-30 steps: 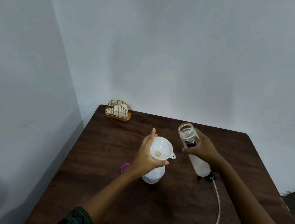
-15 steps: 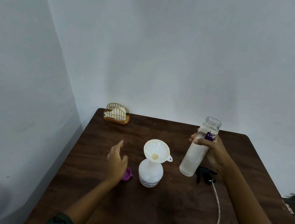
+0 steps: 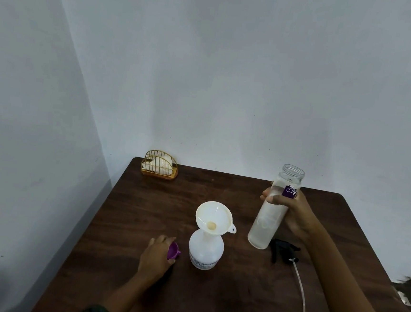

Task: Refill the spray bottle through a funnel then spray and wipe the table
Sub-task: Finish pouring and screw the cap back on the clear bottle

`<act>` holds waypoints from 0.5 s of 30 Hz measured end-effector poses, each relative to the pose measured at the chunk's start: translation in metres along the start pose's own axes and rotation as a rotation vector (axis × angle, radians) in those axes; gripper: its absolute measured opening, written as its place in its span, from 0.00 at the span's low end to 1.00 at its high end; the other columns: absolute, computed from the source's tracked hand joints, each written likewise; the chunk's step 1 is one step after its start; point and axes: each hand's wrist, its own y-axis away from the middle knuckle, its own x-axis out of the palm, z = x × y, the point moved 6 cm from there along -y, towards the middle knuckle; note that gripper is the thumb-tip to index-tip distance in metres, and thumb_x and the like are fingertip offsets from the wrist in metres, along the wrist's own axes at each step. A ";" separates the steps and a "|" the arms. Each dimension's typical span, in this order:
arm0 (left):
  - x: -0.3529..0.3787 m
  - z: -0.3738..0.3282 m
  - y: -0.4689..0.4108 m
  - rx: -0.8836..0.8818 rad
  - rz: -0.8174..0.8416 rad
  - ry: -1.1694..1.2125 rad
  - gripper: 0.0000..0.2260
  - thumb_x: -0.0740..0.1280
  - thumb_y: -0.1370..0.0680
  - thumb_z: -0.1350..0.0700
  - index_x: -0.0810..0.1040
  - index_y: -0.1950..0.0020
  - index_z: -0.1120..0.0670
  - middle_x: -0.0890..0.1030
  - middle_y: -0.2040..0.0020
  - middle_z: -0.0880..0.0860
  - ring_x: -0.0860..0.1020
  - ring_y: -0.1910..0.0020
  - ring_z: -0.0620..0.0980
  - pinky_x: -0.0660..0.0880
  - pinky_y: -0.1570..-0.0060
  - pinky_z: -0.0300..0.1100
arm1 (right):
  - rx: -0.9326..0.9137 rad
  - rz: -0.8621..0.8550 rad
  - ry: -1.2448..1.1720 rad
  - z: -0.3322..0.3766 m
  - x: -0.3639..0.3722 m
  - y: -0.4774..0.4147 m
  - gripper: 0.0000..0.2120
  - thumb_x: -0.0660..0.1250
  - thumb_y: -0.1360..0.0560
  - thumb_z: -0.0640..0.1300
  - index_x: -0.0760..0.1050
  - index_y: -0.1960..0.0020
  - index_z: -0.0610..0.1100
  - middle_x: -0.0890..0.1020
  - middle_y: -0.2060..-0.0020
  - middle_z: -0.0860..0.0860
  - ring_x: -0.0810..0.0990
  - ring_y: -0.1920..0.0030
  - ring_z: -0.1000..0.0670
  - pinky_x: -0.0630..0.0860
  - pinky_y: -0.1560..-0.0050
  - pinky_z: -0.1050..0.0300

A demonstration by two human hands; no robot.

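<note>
Gripping clear bottle (image 3: 265,223) w/ right hand (image 3: 296,213); left hand (image 3: 156,257) pinching purple cap (image 3: 173,250) beside spray bottle (image 3: 205,250).

We see the white spray bottle (image 3: 206,251) standing upright and uncapped, a white funnel (image 3: 214,218) seated in its neck, just right of the fingers (image 3: 165,239) of our left hand (image 3: 157,256), which curl round a purple cap (image 3: 173,250). Our right hand (image 3: 294,213) wraps a clear, open-mouthed refill bottle (image 3: 273,211) with a purple label, leaning slightly. Below those fingers lies the black spray head (image 3: 284,252), its tube (image 3: 302,296) trailing toward us.
</note>
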 end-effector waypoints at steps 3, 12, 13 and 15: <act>-0.007 0.004 -0.002 -0.046 -0.043 0.143 0.29 0.71 0.28 0.50 0.65 0.30 0.50 0.69 0.32 0.49 0.67 0.35 0.49 0.72 0.42 0.39 | 0.004 0.003 0.033 -0.001 0.000 -0.001 0.28 0.75 0.49 0.42 0.74 0.50 0.40 0.82 0.59 0.43 0.82 0.52 0.40 0.78 0.52 0.48; -0.080 -0.038 -0.006 -0.063 -0.080 1.099 0.16 0.67 0.24 0.60 0.69 0.40 0.48 0.73 0.43 0.53 0.78 0.48 0.52 0.78 0.55 0.42 | -0.087 0.095 0.570 0.000 0.024 -0.002 0.24 0.76 0.40 0.33 0.74 0.49 0.49 0.82 0.55 0.49 0.81 0.54 0.49 0.77 0.55 0.59; -0.087 -0.044 -0.005 -0.069 -0.065 1.176 0.12 0.63 0.22 0.60 0.70 0.41 0.48 0.74 0.44 0.53 0.79 0.50 0.53 0.79 0.59 0.43 | -0.107 0.116 0.639 0.000 0.029 -0.001 0.25 0.76 0.40 0.33 0.74 0.47 0.49 0.82 0.54 0.50 0.80 0.54 0.51 0.75 0.56 0.63; -0.100 -0.053 -0.003 -0.055 -0.064 1.164 0.08 0.57 0.20 0.61 0.72 0.46 0.49 0.74 0.46 0.53 0.78 0.55 0.52 0.78 0.66 0.40 | -0.142 0.159 0.779 -0.002 0.036 0.000 0.24 0.75 0.40 0.34 0.74 0.47 0.48 0.81 0.56 0.51 0.79 0.56 0.53 0.74 0.59 0.67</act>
